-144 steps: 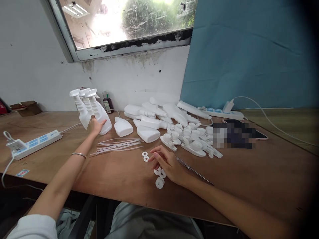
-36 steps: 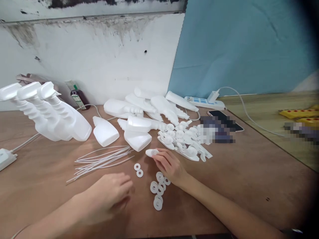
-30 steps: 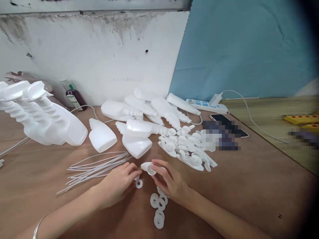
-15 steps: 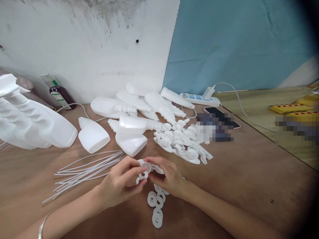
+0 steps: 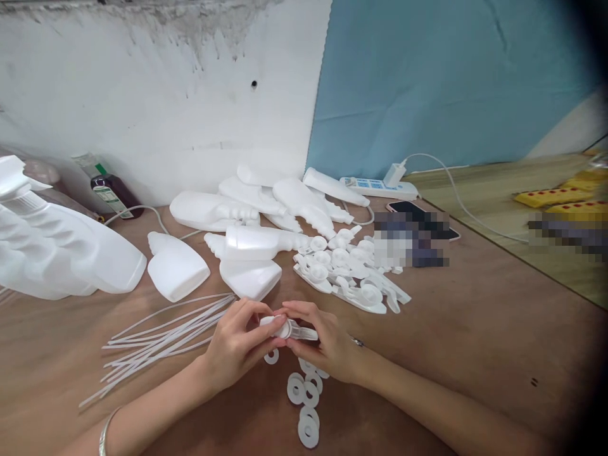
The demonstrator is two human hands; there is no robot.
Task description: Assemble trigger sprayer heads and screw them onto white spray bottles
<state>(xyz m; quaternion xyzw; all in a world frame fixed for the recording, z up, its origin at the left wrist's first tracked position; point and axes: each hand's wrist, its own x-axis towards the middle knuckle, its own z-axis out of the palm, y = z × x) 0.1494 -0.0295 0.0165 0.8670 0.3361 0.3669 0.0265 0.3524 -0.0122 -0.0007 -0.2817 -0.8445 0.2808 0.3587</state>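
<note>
My left hand and my right hand meet over the wooden table, both gripping one white spray-trigger head. The left fingertips press on its round cap end; whether a ring is under them I cannot tell. Several white washer rings lie on the table just below my hands. A bundle of thin white dip tubes lies to the left. A pile of spray-trigger heads sits behind my hands.
Empty white bottles lie at the back, and assembled spray bottles lean at far left. A brown medicine bottle, a power strip with charger cable, and a phone stand near the wall.
My left hand came from the far-left bottles to the middle. My right hand took a trigger head from the pile, and both hands now hold it together, slightly lower than before.
</note>
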